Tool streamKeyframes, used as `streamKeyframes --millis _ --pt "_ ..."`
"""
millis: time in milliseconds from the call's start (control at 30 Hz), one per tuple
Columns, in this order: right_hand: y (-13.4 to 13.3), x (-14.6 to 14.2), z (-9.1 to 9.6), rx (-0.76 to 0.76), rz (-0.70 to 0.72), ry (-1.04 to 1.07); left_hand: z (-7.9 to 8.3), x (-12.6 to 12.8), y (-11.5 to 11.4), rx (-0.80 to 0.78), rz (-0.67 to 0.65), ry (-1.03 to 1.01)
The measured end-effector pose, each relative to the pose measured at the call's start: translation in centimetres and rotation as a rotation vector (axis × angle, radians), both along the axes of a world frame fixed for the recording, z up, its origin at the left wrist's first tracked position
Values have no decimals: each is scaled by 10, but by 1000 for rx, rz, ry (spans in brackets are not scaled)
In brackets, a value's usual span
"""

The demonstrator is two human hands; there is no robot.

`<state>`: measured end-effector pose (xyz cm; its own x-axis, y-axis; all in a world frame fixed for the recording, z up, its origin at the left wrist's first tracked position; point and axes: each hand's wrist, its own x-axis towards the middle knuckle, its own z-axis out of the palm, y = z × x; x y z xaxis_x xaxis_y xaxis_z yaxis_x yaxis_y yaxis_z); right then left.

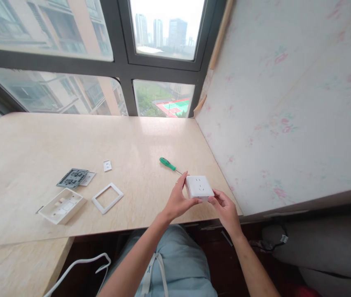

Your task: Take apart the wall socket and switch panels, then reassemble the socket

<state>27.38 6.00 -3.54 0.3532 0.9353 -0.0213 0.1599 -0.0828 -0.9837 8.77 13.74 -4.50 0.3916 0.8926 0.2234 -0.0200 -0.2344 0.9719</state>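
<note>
A white square wall socket (200, 186) with several slots in its face is held between both hands, above the front edge of the stone sill. My left hand (179, 199) grips its left side, the thumb along the near edge. At the near right corner, the fingers and thumb of my right hand (225, 207) close on it. Just beyond the socket lies a screwdriver (168, 163) with a green handle, its shaft pointing toward the socket and its tip hidden behind my left hand.
Left on the sill (138, 144) lie a white frame (107, 198), an open white back box (62, 206), a grey socket module (73, 178) and a small white plate (107, 166). A window frame (163, 71) stands behind; a papered wall (286, 103) bounds the right. A white cable (79, 260) hangs below.
</note>
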Motion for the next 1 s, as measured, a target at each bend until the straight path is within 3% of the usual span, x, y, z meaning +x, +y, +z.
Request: streamKeyframes --millis 200,400,633,833,1000 --pt "-10 17 -11 3 -232 -34 -12 57 13 66 -116 53" --pt "-26 30 -16 -181 -349 -22 -17 95 18 51 -130 153" --pt "-26 31 -11 -192 -347 119 -22 120 22 69 -144 247" --pt "-18 31 -17 -171 -288 147 -19 128 27 133 -170 321" --pt "-16 30 -23 -148 -269 108 -17 132 25 161 -116 336"
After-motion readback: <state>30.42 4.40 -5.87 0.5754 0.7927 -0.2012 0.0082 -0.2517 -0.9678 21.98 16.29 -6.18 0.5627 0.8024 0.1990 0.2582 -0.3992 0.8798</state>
